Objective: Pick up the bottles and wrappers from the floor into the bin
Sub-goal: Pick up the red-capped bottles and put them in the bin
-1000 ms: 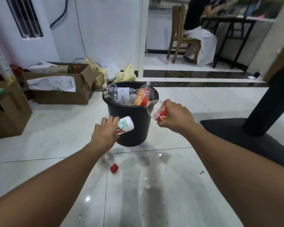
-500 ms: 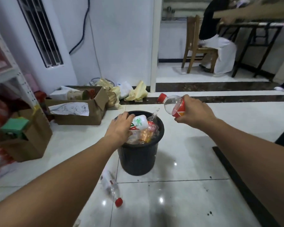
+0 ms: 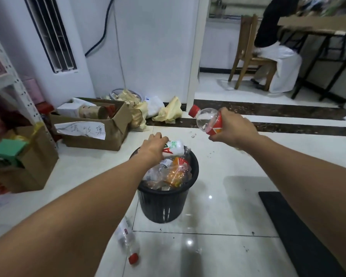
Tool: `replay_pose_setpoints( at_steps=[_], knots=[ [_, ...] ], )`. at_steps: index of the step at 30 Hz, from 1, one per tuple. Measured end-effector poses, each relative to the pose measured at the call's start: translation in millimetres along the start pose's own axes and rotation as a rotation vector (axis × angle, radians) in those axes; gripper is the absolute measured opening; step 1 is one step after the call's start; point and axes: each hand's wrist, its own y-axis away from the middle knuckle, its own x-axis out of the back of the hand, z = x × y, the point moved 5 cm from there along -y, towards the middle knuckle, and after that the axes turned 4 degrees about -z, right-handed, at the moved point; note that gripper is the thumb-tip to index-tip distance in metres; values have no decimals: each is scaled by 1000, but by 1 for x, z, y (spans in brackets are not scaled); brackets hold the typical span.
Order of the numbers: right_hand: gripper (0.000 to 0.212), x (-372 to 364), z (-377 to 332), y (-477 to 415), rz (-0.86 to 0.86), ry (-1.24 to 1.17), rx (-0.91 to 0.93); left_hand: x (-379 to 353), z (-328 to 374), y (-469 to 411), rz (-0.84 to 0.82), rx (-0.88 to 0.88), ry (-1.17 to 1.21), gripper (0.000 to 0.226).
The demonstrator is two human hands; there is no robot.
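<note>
Bin [image 3: 164, 206]: black, ribbed, upright on the floor tiles at frame centre. It's packed to the rim with crushed clear bottles and some orange plastic [image 3: 176, 173].

Your left hand [image 3: 153, 148] is over the bin's 11 o'clock rim, fingers curled round a small white bottle [image 3: 176, 146] with green and red print. The bottle lies on its side at the top of the pile, free end pointing to 3 o'clock. Can't tell whether it rests on the pile or hangs just above it.

Your right hand [image 3: 235, 129] is up at the bin's 1 o'clock, apart from the rim. Its fingers are wrapped round the red label of a clear bottle [image 3: 205, 119], red cap pointing to 10 o'clock.

One floor bottle [image 3: 127, 237], clear, lies at the bin's 7 o'clock, near its base, with its red cap at the 6 o'clock end. No hand on it.

Around the bin:
- 10 o'clock: open cardboard box [image 3: 92, 136] with a handwritten paper sheet on its front.
- 12 o'clock: crumpled yellow paper [image 3: 169, 110] against the wall base.
- 9 o'clock: second box [image 3: 36, 162] with a green block on top, beside a white shelf post.
- 4 o'clock: black mat [image 3: 300, 232].
- Far 1 to 2 o'clock, past the doorway: a person seated on a wooden chair [image 3: 248, 54] at a worktop [image 3: 308, 25] on black legs.
</note>
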Motion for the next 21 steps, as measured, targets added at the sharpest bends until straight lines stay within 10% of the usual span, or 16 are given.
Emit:
replay_pose_setpoints(
  at_steps=[21],
  knots=[
    [90,-100,-79,-120,-42,-333,71,-55,-21,-84,-500,-106,-42,77]
  ],
)
